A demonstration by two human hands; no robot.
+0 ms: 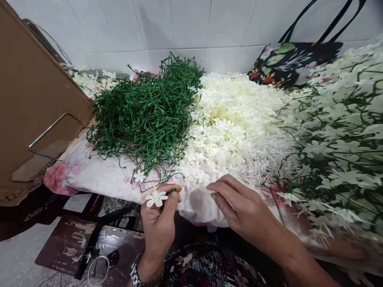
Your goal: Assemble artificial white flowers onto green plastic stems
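My left hand (160,225) is closed around a green artificial flower stem. A white artificial flower (156,198) sits on one branch of it, beside the thumb. The stem's bare green tip (174,190) shows between my thumb and index finger. To the right, my right hand (239,203) hovers over the cloth's front edge, thumb and fingertips drawn close in a pinch. Anything between those fingertips is too small to make out. Just beyond both hands lies a heap of white blossoms (227,131), with a tangled pile of green stems (146,115) to its left.
Thin white spiky pieces (269,159) lie right of the blossoms. Finished-looking white flower sprays (344,147) crowd the right side. A cardboard box (36,99) stands at left on the floral cloth (98,175). A black floral bag (293,63) leans by the tiled wall.
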